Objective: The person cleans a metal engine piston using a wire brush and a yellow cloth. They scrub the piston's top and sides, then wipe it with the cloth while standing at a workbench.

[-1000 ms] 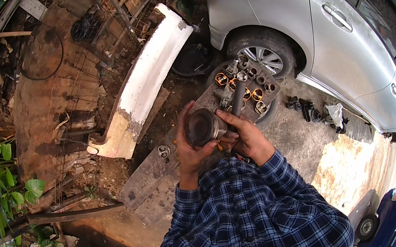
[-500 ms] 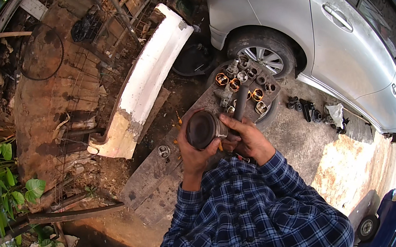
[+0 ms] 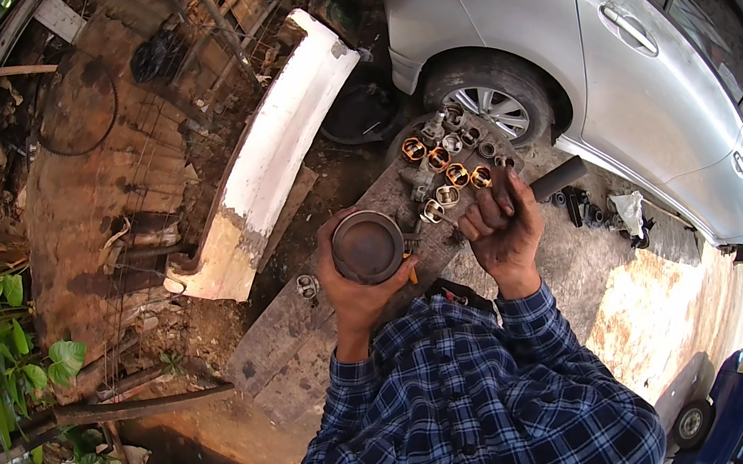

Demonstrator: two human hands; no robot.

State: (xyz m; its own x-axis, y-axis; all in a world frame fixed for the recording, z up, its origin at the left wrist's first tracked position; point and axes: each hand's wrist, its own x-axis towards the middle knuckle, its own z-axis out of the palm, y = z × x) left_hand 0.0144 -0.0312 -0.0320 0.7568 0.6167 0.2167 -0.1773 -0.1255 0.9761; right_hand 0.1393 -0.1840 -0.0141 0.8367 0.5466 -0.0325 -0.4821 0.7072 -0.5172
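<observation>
My left hand [image 3: 350, 293] grips a round dark piston [image 3: 367, 247] by its side, its dark circular face turned up toward me. My right hand [image 3: 506, 238] is raised apart from it, fingers curled, holding a dark cylindrical tube [image 3: 557, 178] that points out to the right. Beyond both hands, a worn wooden board [image 3: 267, 363] bears several metal pistons [image 3: 440, 159], some with orange markings or rings that I cannot make out clearly. A lone metal part [image 3: 306, 286] lies on the board left of the piston in my hand.
A silver car [image 3: 656, 110] with its rear wheel [image 3: 506, 111] stands at right, dark parts [image 3: 579, 206] on the ground beside it. A long white panel [image 3: 267, 152] leans at left among rusty sheet, wire and plants [image 3: 23, 362]. A black basin [image 3: 352, 117] lies behind.
My right hand has come away from the piston, moving up and right with the dark tube, which has swung toward horizontal. My left hand still holds the piston, its face now more fully upward.
</observation>
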